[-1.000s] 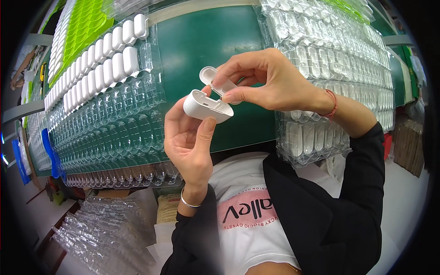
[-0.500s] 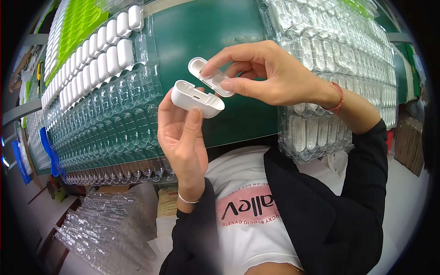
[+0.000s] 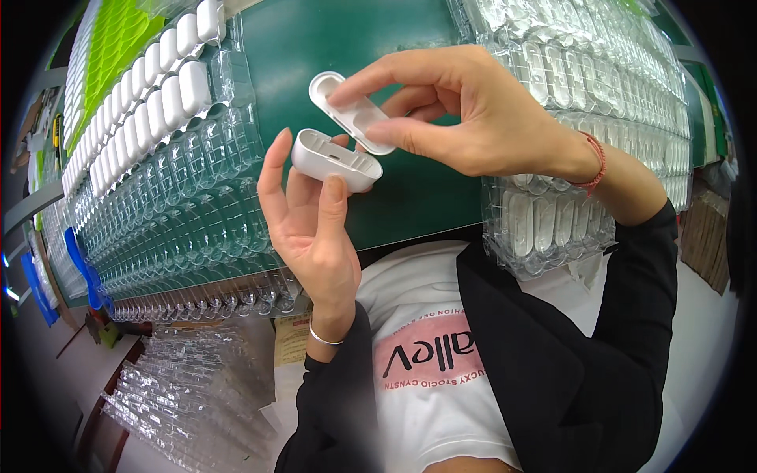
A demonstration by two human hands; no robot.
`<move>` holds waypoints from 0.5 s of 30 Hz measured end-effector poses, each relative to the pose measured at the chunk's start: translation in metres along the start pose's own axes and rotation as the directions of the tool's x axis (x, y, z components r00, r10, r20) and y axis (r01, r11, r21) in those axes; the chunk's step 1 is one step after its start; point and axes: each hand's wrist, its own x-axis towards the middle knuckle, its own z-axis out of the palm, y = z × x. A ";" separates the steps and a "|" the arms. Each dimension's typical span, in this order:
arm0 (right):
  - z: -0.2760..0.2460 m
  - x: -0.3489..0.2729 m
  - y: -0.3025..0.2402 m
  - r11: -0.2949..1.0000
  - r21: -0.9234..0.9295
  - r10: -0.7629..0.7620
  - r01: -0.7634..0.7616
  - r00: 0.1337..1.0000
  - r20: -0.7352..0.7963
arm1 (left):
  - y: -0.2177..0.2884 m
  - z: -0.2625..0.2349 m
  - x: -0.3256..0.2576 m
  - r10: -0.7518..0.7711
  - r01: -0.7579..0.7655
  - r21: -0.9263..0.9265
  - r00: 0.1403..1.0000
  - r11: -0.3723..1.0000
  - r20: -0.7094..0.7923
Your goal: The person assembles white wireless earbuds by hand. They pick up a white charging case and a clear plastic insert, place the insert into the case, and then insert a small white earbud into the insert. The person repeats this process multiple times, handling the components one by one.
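Note:
My left hand (image 3: pixel 311 244) holds the white lower shell of an earbud charging case (image 3: pixel 325 167), thumb on its near side and the fingers behind it. The shell's open top shows recesses and a small slot. Just above it, my right hand (image 3: pixel 489 118) grips a white case lid (image 3: pixel 347 115) between thumb and fingers, its hollow side facing up toward me. One fingertip presses inside the lid's far end. The lid's near end lies close behind the shell; whether they touch, I cannot tell.
Transparent trays (image 3: pixel 177 209) on the left carry rows of white cases (image 3: pixel 172 101), beside a bright green tray (image 3: pixel 126 59). Stacked trays of white shell parts (image 3: pixel 544 221) stand at right on the green table (image 3: pixel 315 35). A blue clip (image 3: pixel 83 264) and more transparent trays (image 3: pixel 177 394) are at lower left.
The lid in my right hand has shifted slightly up and left and tilted more steeply. My left hand has moved slightly left with the shell, its index finger now lifted away from it.

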 end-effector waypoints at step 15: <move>0.001 -0.003 -0.001 0.992 -0.121 -0.035 0.028 0.997 -0.063 | -0.005 0.006 -0.004 -0.029 0.008 0.204 0.995 0.979 0.098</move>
